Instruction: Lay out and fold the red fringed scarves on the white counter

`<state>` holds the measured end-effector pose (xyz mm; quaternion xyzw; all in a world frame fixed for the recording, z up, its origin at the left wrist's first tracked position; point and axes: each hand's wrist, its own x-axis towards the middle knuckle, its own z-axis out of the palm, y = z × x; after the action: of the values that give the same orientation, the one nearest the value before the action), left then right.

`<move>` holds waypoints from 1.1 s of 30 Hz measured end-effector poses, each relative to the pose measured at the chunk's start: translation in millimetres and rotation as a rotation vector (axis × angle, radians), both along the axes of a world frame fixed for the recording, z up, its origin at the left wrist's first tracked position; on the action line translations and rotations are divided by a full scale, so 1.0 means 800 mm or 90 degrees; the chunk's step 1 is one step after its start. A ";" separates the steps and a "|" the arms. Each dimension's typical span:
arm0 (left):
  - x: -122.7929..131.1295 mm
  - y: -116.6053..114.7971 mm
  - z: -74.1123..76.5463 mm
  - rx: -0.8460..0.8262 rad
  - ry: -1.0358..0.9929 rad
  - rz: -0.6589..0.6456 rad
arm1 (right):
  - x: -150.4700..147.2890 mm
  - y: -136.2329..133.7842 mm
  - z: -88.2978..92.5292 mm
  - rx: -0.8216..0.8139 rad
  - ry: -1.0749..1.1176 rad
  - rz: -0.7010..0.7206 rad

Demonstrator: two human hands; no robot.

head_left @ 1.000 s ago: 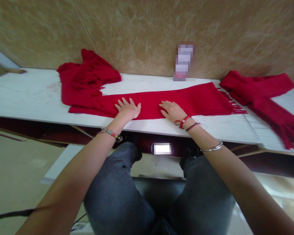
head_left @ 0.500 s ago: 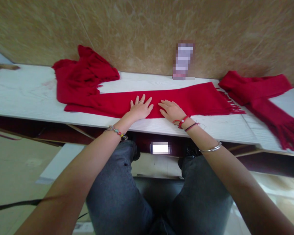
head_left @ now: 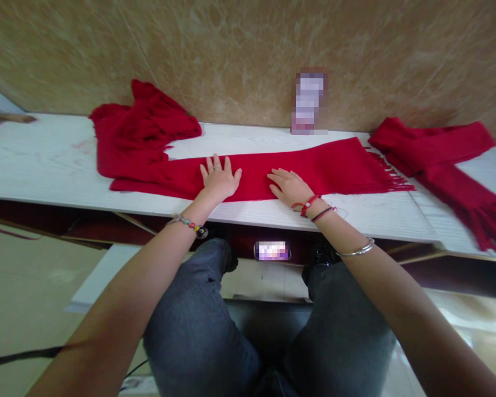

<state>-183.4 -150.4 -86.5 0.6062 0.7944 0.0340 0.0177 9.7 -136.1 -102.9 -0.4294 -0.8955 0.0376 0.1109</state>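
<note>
A red scarf [head_left: 252, 171] is laid out lengthwise along the white tabletop [head_left: 37, 160], its fringed end to the right. My left hand [head_left: 220, 179] lies on the scarf with fingers spread, a ring on one of them. To its right, my right hand [head_left: 289, 186] rests flat on the same cloth, fingers stretched out to the left. Red fabric [head_left: 144, 124] is bunched up at the scarf's left end; whether it is the same piece I cannot tell. Beyond the fringe, another red scarf [head_left: 436, 151] lies folded over itself at the right.
A brown marbled wall [head_left: 240, 66] rises behind the tabletop. A blurred-out upright item [head_left: 309, 103] leans against it. Below the table's front edge, a phone-like object [head_left: 273, 251] with a blurred screen lies on a dark shelf, between my knees.
My left hand has slid left along the scarf, widening the distance between my hands. My right hand stays in place. The scarf looks the same.
</note>
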 end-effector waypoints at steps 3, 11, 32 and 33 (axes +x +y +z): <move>0.018 0.000 0.002 0.030 -0.016 -0.116 | 0.000 0.001 0.000 0.047 0.043 -0.023; 0.020 0.012 -0.006 -0.077 -0.045 -0.173 | 0.003 0.003 0.003 0.002 -0.034 -0.099; 0.008 0.021 -0.006 -0.041 -0.020 -0.172 | -0.063 0.043 0.017 -0.067 -0.086 -0.050; 0.007 0.020 -0.006 -0.045 -0.018 -0.133 | -0.063 0.044 0.014 -0.072 -0.091 -0.051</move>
<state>-178.1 -134.5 -91.7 0.6841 0.7273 0.0124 0.0537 -40.8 -100.9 -91.9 -0.4719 -0.8797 0.0527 0.0240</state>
